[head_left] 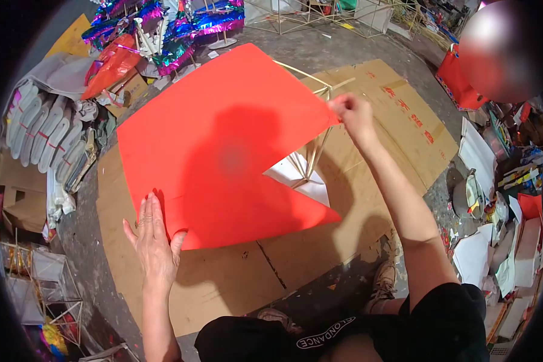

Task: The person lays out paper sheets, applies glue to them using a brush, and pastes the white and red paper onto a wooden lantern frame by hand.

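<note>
A large red sheet of paper (193, 114) lies over a frame of thin sticks (320, 145), with my shadow on it. A notch in its right side bares several of the sticks and a white sheet (320, 188) beneath. My left hand (157, 241) rests on the red paper's lower left edge, fingers stretched out and thumb apart. At the right corner, my right hand (353, 114) pinches the paper beside a stick joint; its fingertips are slightly blurred. Most of the frame is hidden under the paper.
Flattened cardboard (398, 127) covers the floor under the work. Folded grey-white bundles (42, 130) and shiny foil decorations (181, 27) stand at the left and back. More stick frames (308, 18) are behind. Paper and boxes (519, 253) clutter the right side.
</note>
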`<state>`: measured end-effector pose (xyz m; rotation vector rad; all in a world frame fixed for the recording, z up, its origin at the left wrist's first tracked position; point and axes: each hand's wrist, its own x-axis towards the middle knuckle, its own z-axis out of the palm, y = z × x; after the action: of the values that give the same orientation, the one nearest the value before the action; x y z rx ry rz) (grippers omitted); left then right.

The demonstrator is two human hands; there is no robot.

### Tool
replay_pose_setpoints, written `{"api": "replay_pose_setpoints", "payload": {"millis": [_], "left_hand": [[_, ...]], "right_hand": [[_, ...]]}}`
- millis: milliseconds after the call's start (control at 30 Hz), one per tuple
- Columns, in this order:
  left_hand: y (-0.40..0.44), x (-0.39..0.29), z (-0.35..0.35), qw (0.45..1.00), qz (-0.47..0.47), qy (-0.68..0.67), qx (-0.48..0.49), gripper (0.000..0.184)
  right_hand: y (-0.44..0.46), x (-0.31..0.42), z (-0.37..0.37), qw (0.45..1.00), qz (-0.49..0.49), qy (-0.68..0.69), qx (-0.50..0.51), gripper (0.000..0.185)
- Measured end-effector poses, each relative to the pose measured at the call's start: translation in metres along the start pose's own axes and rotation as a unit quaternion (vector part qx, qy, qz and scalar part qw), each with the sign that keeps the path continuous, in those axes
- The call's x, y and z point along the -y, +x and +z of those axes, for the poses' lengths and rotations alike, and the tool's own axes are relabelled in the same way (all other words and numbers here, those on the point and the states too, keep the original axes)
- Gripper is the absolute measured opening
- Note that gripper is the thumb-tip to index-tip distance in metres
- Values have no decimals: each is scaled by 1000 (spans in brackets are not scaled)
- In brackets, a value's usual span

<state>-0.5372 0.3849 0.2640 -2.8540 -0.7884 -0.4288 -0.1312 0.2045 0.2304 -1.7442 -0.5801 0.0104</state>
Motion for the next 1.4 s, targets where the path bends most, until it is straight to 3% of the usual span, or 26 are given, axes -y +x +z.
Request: {"api": "replay_pose_setpoints", "payload": {"millis": [100, 167, 200, 233, 267, 333, 367, 467, 500, 700, 800, 900, 1000, 1100, 1133, 1267, 1400], "left_hand": [[0, 0, -3, 1000, -3, -13, 4, 81], [2, 0, -6, 1000, -6, -25, 7, 80], [3, 0, -7, 1000, -3, -24, 4, 79], [4, 1, -8, 1000, 0, -21, 2, 78], [5, 2, -8, 1000, 4, -17, 1, 77], [7, 4, -7, 1000, 23, -19, 5, 75], [9, 5, -6, 999, 33, -19, 6, 75], [12, 9, -7, 997, 41, -51, 37, 73], [12, 8, -8, 997, 45, -50, 31, 73], [27, -6, -31, 983, 92, -155, 45, 80], [43, -26, -44, 961, 167, -202, 83, 86], [56, -45, -44, 950, 213, -213, 82, 66], [62, -37, -44, 940, 275, -151, 131, 44], [55, -37, -51, 942, 273, -189, 48, 32], [51, -38, -54, 950, 251, -182, 43, 31], [29, -41, -68, 980, 136, -142, 41, 25], [14, -20, -81, 991, 90, -71, 68, 21]], "right_hand": [[-36, 15, -8, 988, -61, 55, -129, 22], [-73, -4, 1, 997, 22, 71, 24, 25], [-87, -11, 6, 973, 94, 116, 178, 24], [-93, -23, 19, 947, 43, 147, 281, 15], [-97, -33, 32, 929, 56, 143, 336, 27], [-91, -23, 54, 836, 145, 260, 461, 43], [-82, -21, 64, 785, 190, 280, 519, 46], [-78, 5, 73, 794, 162, 161, 563, 44], [-76, 11, 69, 804, 110, 115, 573, 40], [-95, 53, 7, 839, -241, -51, 485, 25], [-111, 86, -11, 802, -388, -117, 439, 22], [-128, 113, -23, 753, -486, -199, 396, 18], [-129, 123, -39, 741, -488, -250, 388, 23], [-110, 115, -64, 756, -431, -322, 372, 33], [-101, 111, -73, 751, -403, -357, 383, 37], [-78, 90, -103, 755, -385, -412, 335, 22], [-60, 80, -111, 826, -328, -323, 325, 19]]}}
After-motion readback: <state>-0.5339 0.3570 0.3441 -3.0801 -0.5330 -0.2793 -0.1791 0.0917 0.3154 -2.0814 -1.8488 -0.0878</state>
